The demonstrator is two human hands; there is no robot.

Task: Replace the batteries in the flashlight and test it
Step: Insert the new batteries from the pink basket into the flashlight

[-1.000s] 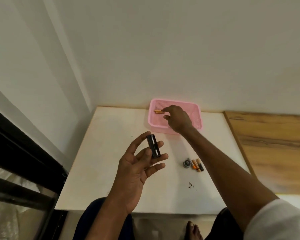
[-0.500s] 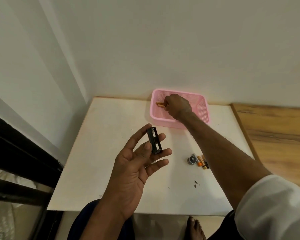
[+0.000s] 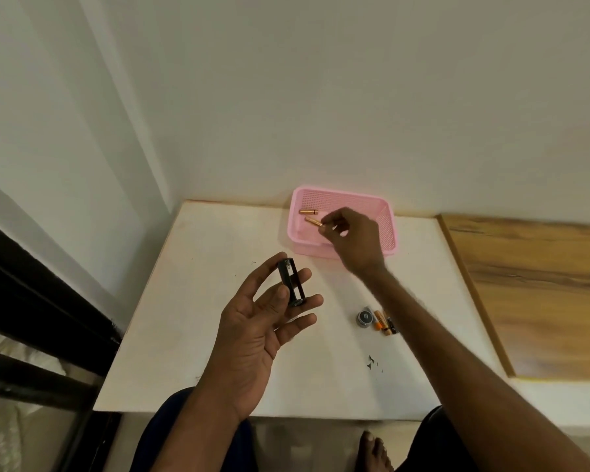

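- White table (image 3: 191,335) abuts the wall (image 3: 321,97) at its far edge; bare surface left of both hands.
- Left hand (image 3: 252,332) grip holds a black battery holder (image 3: 292,282) above mid-table.
- Right hand (image 3: 358,238) grip pinches a gold battery (image 3: 314,222) over the pink basket (image 3: 341,194).

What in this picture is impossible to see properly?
Head view only:
- Battery pinched by the right hand: one end hidden by that hand; markings too small.
- Loose batteries on the table: small and bunched together; count unclear.
- Pink basket: part of its floor covered by the right hand.
- Black holder in the left hand: contacts too small.
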